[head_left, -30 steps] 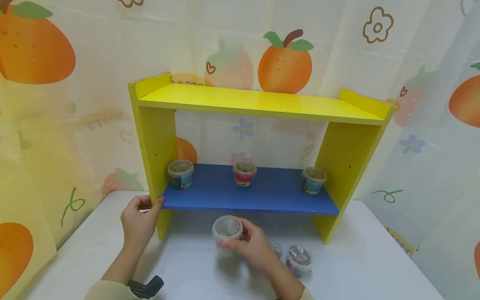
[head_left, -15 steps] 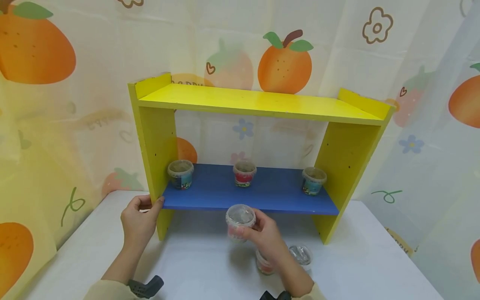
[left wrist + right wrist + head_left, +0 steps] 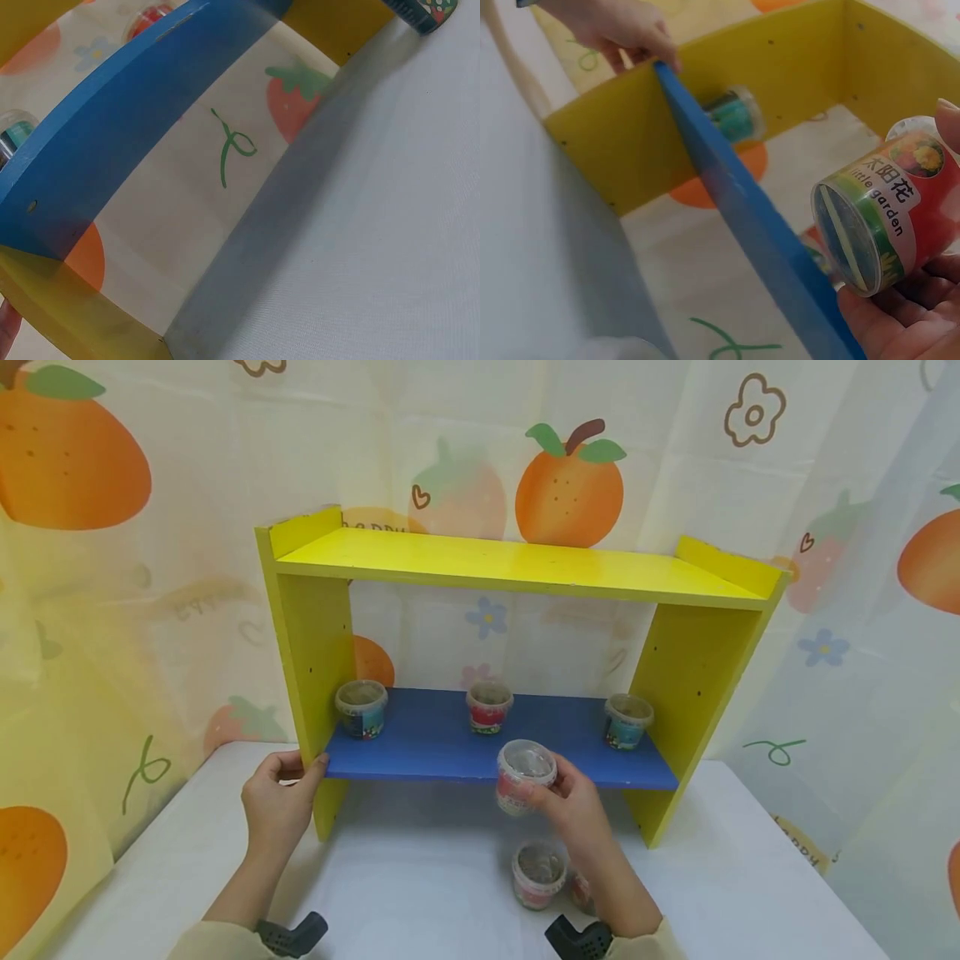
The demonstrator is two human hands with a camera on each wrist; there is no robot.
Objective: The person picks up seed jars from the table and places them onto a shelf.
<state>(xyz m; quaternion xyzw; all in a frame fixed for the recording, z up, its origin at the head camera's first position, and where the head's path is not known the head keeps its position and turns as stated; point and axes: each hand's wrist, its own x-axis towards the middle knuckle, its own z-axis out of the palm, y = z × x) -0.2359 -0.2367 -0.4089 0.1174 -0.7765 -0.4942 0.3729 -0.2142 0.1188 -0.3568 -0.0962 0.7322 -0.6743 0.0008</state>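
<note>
My right hand (image 3: 581, 806) grips a small clear plastic plant cup (image 3: 517, 789) at the front edge of the blue shelf board (image 3: 420, 758). In the right wrist view this plant cup (image 3: 885, 206) tilts, showing a red label with a flower picture and "little garden". My left hand (image 3: 277, 802) holds the yellow side panel (image 3: 296, 652) of the shelf, thumb at the blue board's left end. On that board stand a blue-labelled cup (image 3: 363, 720) at left, a red-labelled cup (image 3: 488, 718) in the middle and another blue-labelled cup (image 3: 625, 732) at right.
Below the shelf, a pink-labelled cup (image 3: 537, 889) stands on the white table (image 3: 405, 877). One more cup (image 3: 582, 893) is mostly hidden behind my right forearm. The yellow top board (image 3: 487, 556) spans above, and a fruit-printed curtain (image 3: 450, 410) hangs behind.
My right hand has carried the plant cup up and to the right, from low over the table to the blue board's front edge. My left hand has stayed put.
</note>
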